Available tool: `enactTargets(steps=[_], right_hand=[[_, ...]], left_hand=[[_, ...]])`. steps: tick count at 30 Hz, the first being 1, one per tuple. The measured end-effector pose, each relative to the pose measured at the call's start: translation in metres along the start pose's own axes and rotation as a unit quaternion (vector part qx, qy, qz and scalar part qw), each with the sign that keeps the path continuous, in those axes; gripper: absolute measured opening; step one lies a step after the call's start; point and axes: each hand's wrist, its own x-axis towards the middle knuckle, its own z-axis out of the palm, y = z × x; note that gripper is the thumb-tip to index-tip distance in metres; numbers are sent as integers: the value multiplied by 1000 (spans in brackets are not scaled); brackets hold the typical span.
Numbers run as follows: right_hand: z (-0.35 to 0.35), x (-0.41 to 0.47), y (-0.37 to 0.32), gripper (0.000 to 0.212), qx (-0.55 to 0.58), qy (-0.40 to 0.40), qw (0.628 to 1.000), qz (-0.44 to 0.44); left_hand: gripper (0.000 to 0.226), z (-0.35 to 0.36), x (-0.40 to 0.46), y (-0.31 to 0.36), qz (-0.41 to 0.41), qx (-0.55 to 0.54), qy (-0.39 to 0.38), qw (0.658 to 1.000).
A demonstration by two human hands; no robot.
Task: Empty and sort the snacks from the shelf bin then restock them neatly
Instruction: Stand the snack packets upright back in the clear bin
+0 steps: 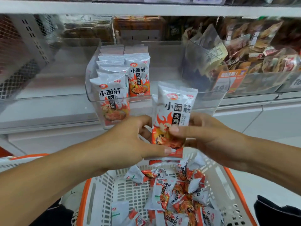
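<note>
Right hand (202,134) around snack packet (175,108)

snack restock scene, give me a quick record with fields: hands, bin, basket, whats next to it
left hand: holds the lower edge of the held packets
right hand: pinches the same packets, thumb on the front
held packets: a small stack, upright, in front of the bin
clear bin: two rows of packets standing at its left; the right part is bare
basket: white with an orange rim, loose packets jumbled inside
neighbouring bin: other snacks, with an orange price tag
</note>
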Motion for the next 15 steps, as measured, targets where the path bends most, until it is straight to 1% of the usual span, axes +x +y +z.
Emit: enactTargets(steps=[2,5,7,8,9,11,15], right_hand=[[-3,1,-8,38,-7,36,999,-10],[-5,1,-12,34,6,65,998,-11],[-4,0,-11,34,6,69,998,-9],[-3,0,-10,35,9,68,998,-9],[-3,0,-11,35,13,66,998,-9],[-4,-1,-14,35,19,50,999,-12],[-9,-8,-25,45,-27,2,999,-22]], left_hand=[[47,5,-1,-1,-12,0,-21,1000],[38,12,-5,4,-31,-55,-76,995],[44,17,-8,8,-51,-114,-120,985],[50,18,-9,9,-67,-148,-130,978],[55,19,-11,10,-76,-174,-134,973],[59,22,-12,11,-59,-187,-135,971],[51,21,-7,4,6,-128,-77,989]])
